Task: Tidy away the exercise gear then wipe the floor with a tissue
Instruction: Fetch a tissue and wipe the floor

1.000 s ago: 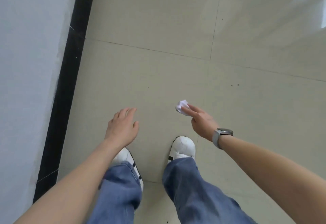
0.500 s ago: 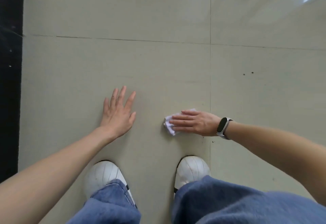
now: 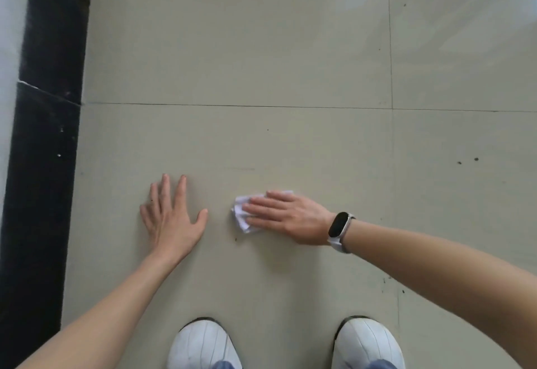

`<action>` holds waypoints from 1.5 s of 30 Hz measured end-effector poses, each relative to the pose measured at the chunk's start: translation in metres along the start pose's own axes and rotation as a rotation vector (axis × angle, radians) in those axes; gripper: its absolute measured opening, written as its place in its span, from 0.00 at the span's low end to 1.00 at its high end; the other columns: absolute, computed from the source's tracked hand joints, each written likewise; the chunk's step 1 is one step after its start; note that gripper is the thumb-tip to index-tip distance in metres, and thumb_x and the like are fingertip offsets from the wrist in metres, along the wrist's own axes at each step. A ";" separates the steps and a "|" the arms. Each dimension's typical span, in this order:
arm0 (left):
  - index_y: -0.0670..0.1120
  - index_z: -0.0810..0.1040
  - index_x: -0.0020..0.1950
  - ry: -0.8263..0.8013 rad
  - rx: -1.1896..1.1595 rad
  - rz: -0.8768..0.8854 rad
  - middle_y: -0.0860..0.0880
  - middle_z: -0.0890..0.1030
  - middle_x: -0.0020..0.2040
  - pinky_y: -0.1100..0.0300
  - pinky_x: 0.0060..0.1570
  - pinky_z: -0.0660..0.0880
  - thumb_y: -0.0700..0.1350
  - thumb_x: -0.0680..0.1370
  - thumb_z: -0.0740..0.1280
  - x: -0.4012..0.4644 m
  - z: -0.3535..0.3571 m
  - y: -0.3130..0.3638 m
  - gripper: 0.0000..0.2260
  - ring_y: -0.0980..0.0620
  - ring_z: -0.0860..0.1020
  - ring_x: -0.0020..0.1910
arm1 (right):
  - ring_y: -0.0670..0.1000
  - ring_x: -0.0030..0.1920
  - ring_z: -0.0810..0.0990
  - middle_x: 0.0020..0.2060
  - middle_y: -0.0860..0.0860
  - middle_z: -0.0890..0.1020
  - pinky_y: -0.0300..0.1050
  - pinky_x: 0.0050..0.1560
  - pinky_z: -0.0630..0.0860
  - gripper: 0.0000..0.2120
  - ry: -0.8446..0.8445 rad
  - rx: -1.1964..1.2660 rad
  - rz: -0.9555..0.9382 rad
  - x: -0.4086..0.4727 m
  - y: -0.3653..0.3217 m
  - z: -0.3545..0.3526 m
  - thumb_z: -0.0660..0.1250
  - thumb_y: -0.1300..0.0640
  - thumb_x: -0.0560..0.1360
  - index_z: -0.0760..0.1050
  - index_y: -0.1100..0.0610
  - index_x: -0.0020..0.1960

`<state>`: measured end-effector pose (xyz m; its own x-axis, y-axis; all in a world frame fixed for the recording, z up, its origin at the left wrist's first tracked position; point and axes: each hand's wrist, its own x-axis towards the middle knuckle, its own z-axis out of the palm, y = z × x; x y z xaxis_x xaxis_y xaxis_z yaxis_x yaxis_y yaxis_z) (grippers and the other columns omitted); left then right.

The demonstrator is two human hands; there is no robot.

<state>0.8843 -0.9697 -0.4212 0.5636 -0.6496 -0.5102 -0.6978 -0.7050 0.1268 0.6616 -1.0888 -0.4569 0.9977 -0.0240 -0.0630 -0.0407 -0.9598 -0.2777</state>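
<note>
- A black skirting (image 3: 43, 150) runs along the left edge of the tiled floor (image 3: 232, 63)
- The left hand (image 3: 171, 217) lies flat on the floor, fingers (image 3: 181, 188) straight and slightly apart
- The crumpled tissue (image 3: 242, 217) sits on the floor just right of it
- The right hand (image 3: 290, 217), a band (image 3: 340, 227) on its wrist, presses the tissue with straight fingers held together
- Two white shoes (image 3: 203, 345) at the bottom

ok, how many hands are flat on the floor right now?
2. The left hand lies palm-down with fingers spread, on bare tile toward the black skirting. The right hand, to its right, presses straight fingers onto the crumpled tissue. Neither is hidden.
</note>
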 end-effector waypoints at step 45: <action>0.51 0.38 0.76 -0.133 -0.107 -0.071 0.48 0.34 0.76 0.28 0.66 0.48 0.63 0.65 0.73 0.139 -0.067 0.092 0.54 0.42 0.34 0.75 | 0.53 0.76 0.38 0.76 0.53 0.39 0.54 0.76 0.42 0.40 0.114 0.250 1.244 0.016 0.206 -0.075 0.50 0.73 0.69 0.39 0.54 0.75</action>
<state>0.9279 -1.1439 -0.4230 0.5417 -0.5587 -0.6280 -0.6034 -0.7786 0.1722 0.6736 -1.3076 -0.4430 0.2782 -0.9016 -0.3313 -0.9447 -0.1944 -0.2640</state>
